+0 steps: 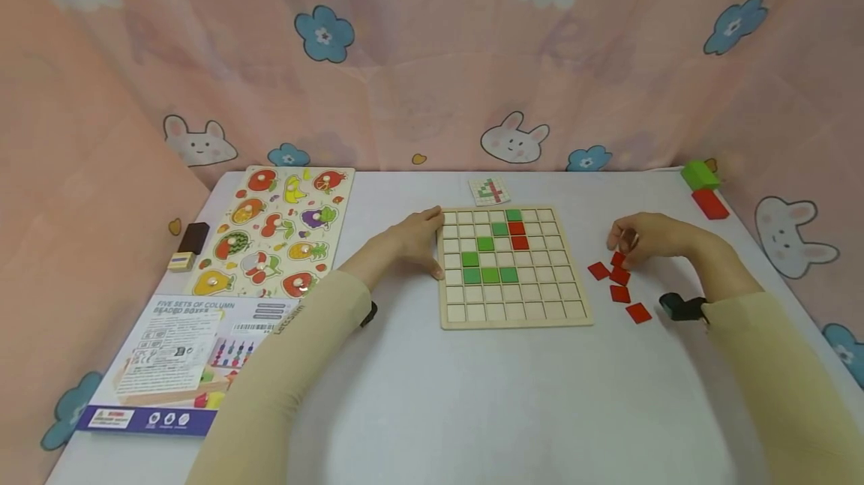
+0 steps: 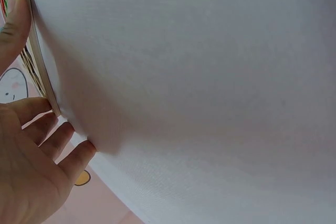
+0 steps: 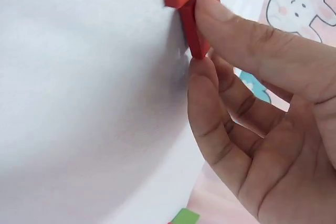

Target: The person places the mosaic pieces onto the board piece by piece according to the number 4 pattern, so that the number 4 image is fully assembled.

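Red tile (image 3: 195, 24) pinched on edge between thumb and fingertip of right hand (image 1: 648, 239), at the top of a loose cluster of red tiles (image 1: 619, 284) lying on the white bench (image 1: 432, 395), just right of the grid board (image 1: 580, 316). Right grip: closed on the tile. Grid board carries green tiles (image 1: 489, 275) in a row plus a diagonal, and two red tiles (image 1: 517, 235) stacked in one column near its upper right. Left hand (image 1: 415, 239) holds the board's left edge, thumb at the upper corner, fingers (image 2: 58, 140) straight against the rim; left grip: relaxed, not clasping. Small pattern card (image 1: 490, 190) lies just behind the board. Fruit peg puzzle (image 1: 277, 230) and a printed box (image 1: 182, 357) sit well to the left; green and red blocks (image 1: 702, 189) at the far right corner
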The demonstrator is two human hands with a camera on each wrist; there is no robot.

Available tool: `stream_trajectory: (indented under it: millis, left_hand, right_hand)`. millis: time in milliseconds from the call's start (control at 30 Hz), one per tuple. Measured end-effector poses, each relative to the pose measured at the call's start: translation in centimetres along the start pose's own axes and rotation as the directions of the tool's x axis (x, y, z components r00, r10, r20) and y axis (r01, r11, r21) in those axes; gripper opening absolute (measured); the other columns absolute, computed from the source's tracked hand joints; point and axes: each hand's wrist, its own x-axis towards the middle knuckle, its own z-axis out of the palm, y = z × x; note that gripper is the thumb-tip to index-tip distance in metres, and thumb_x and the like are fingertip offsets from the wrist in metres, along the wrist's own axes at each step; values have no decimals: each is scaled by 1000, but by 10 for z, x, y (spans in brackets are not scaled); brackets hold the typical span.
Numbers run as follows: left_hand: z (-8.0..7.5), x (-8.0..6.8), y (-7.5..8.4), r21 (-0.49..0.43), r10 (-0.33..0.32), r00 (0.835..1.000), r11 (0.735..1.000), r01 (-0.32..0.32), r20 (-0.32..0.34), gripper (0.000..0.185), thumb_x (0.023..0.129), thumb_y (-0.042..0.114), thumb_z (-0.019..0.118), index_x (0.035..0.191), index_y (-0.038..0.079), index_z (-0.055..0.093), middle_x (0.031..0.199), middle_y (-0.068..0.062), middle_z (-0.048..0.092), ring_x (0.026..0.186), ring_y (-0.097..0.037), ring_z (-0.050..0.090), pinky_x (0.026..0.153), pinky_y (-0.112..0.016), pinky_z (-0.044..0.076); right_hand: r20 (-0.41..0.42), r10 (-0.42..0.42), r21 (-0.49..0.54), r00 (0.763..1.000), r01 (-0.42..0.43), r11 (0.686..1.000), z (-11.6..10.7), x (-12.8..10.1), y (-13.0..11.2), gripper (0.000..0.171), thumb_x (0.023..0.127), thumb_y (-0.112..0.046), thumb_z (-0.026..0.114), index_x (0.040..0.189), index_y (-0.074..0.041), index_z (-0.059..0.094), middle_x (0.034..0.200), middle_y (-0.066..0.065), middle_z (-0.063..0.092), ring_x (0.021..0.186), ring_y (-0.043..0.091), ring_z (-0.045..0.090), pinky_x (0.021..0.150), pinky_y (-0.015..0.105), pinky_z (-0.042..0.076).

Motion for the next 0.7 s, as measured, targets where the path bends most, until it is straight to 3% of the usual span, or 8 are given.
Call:
stream_trajectory:
  millis: [267, 567, 700]
  left_hand:
    - [0, -1, 1, -15, 11, 1000, 1000, -11, -6, 114, 71, 43, 87, 158, 12, 21, 170, -7, 7, 155, -36, 17, 121, -59, 29]
    - [1, -1, -1, -15, -3, 1000, 1000, 3, -5, 116, 71, 44, 87, 159, 13, 19, 170, -6, 6, 156, -35, 16, 121, -59, 29]
    - [2, -1, -2, -13, -1, 1000, 1000, 1, -11, 115, 71, 44, 87, 159, 13, 20, 170, -6, 6, 156, -34, 17, 120, -59, 30]
  right_hand:
    - [5, 29, -16, 1000, -29, 999, -4, -2, -16, 20, 83, -11, 75, 100, -6, 65, 91, 8, 62, 86, 21, 55, 72, 30, 54]
    - [74, 24, 5, 997, -24, 1000, 2, 0, -7, 22, 79, -14, 79, 95, -10, 65, 86, 4, 57, 88, 19, 51, 70, 29, 50]
    - [19, 2, 17, 1000, -2, 1000, 2, 3, -1, 19, 82, -20, 78, 92, -10, 66, 85, 2, 62, 89, 18, 53, 72, 28, 49]
